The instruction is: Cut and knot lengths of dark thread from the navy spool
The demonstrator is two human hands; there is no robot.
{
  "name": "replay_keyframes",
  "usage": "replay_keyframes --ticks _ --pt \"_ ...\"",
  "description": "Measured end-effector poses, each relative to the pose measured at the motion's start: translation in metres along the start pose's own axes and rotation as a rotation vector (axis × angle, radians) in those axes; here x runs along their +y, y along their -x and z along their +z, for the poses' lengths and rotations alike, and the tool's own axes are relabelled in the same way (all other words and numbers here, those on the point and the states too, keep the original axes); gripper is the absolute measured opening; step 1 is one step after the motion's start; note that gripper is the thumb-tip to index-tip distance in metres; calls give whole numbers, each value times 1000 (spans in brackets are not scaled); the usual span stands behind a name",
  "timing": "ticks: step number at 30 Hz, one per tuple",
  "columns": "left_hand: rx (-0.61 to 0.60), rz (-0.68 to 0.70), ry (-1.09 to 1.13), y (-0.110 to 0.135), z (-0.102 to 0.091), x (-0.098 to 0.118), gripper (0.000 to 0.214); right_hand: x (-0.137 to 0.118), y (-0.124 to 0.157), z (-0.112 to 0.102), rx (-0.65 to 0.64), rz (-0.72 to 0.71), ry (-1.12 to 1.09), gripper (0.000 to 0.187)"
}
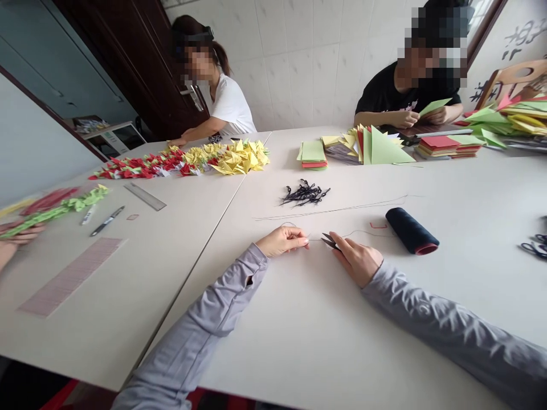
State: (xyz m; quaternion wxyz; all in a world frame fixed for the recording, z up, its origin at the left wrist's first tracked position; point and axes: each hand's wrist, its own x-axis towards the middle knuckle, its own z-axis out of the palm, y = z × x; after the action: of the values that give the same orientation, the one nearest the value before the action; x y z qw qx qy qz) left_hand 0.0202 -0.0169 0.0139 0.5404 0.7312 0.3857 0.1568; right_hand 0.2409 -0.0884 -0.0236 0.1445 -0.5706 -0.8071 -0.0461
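From right hand point(358, 261), blades point(330, 244) leftward

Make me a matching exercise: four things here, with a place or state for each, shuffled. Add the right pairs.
1. Left hand
2. Right hand
3. Dark spool
4. Central pile of black looped cords

A. Lying on its side
B. Holding the snips
C. On the table, farther off than both hands and the spool
D. Pinching thread

Pairs: 1-D, 2-B, 3-A, 4-C
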Motion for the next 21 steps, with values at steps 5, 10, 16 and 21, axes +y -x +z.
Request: replay_keyframes --ticks 5,10,16,21 --pt "-25 -18 -11 0 -2 -3 32 16 7 9 35 89 101 45" --pt "-36 -19 4 0 -4 -5 32 36 13 17 53 134 100 45" --pt "-32 -20 -10 1 -4 -4 34 36 13 15 40 133 109 46" --pt "-37 -23 -7 1 -3 -4 36 29 9 11 24 77 128 44"
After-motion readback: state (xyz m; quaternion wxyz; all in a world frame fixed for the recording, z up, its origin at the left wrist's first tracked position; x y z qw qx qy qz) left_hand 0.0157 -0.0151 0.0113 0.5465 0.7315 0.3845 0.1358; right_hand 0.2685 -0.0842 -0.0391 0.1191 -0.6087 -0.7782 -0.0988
